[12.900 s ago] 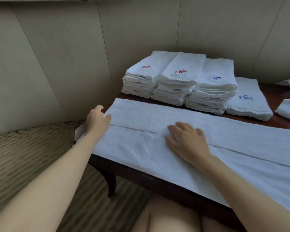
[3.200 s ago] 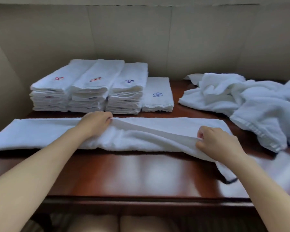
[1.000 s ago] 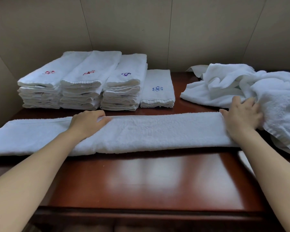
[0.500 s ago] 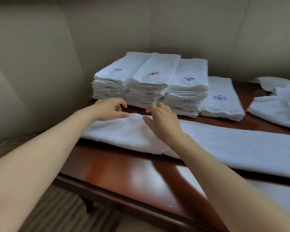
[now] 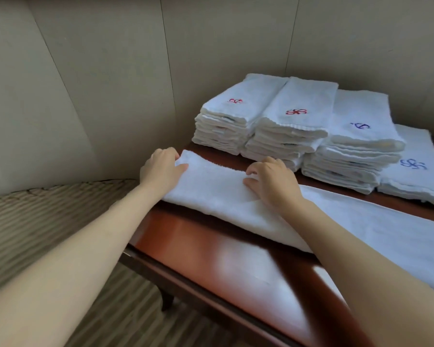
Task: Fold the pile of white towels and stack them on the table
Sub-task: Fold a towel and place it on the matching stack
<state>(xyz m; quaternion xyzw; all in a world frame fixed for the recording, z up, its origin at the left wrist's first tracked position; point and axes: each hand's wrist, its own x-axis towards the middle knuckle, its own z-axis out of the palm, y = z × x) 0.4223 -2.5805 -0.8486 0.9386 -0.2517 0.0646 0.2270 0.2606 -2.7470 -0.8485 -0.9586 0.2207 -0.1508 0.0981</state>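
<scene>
Towel (image 5: 223, 194), frame centre: soft, limp; I hold its left end, left hand (image 5: 161, 171) and right hand (image 5: 273, 184) gripping

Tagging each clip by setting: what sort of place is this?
Probably a hotel or guest-room setting, though not certain. Stacks of folded white towels with embroidered marks sit on a polished wooden table, backed by a padded panel wall above striped carpet.
</scene>
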